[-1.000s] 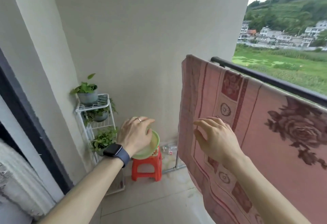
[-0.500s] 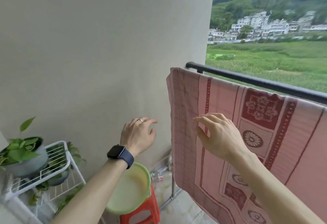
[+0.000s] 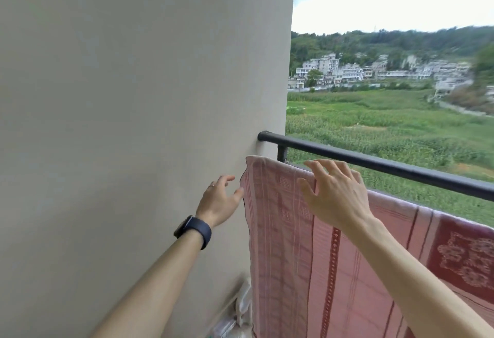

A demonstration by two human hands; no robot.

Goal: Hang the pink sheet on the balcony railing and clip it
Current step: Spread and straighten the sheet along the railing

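The pink sheet [image 3: 283, 244] with dark red patterns hangs over a rail just inside the black balcony railing [image 3: 401, 169], its left edge close to the wall. My right hand [image 3: 334, 193] is spread open at the sheet's top edge, fingers over the fold. My left hand [image 3: 219, 201], with a ring and a dark watch on the wrist, is open beside the sheet's left edge, thumb almost touching it. No clip is visible.
A plain grey wall [image 3: 133, 124] fills the left side and meets the railing's end. Some pale objects [image 3: 240, 311] lie at the foot of the wall. Beyond the railing are green fields and distant buildings.
Both hands have risen toward the sheet's top left corner. The view tilted up, so the stool, bowl and plant rack dropped out of sight.
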